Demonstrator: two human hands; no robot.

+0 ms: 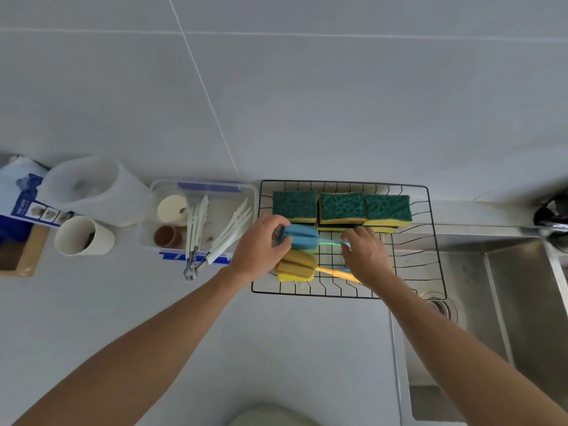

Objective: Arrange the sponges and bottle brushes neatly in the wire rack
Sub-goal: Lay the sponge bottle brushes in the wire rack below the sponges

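A black wire rack (430,241) stands on the counter beside the sink. Three green-topped yellow sponges (341,207) sit in a row along its back. At the rack's left lies a blue bottle brush (302,236) with a thin light handle. My left hand (261,245) grips its foam head, and my right hand (365,252) pinches the handle. Below it lie a brown bottle brush (299,262) and a yellow bottle brush (295,276), their handles running right under my right hand.
A clear plastic box (246,192) with tongs and small cups stands left of the rack. Further left are a white cup (83,236), a white tub (92,189) and a blue-printed bag (21,195). The steel sink (507,302) lies at right; a tiled wall rises behind.
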